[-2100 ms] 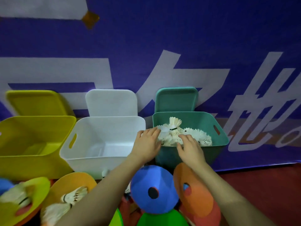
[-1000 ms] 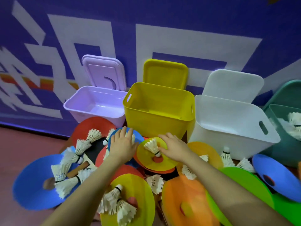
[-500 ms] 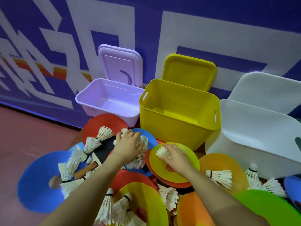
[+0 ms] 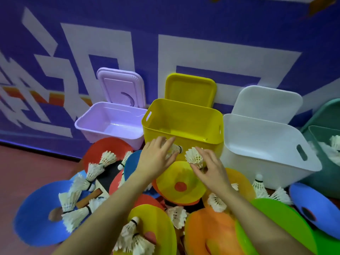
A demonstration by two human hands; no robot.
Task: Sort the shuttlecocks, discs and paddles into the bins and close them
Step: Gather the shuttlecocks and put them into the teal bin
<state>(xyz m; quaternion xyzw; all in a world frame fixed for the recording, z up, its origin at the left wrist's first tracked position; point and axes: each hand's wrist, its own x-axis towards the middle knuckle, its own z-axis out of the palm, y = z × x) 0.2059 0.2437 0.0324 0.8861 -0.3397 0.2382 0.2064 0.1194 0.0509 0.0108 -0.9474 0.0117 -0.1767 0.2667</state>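
Note:
My left hand [image 4: 156,159] grips a white shuttlecock [image 4: 175,149] in front of the yellow bin [image 4: 184,126]. My right hand [image 4: 211,170] pinches another white shuttlecock [image 4: 194,157] just above a yellow disc [image 4: 182,183]. Many more shuttlecocks [image 4: 95,170] lie over coloured discs on the floor, such as a blue disc [image 4: 36,214] and an orange disc [image 4: 209,230]. A paddle [image 4: 92,195] with a wooden handle shows partly under them. At the far right, the teal bin [image 4: 329,172] holds shuttlecocks.
Four open bins stand along the purple wall, lids leaning behind: lilac bin [image 4: 110,122], yellow, white bin [image 4: 266,148], teal. A green disc [image 4: 279,227] and another blue disc [image 4: 316,208] lie at the right. Red floor [image 4: 22,166] shows at the left.
Both hands have lifted off the pile, each with a shuttlecock, and risen toward the yellow bin's front. Earlier they were at the teal bin, then my view swung left.

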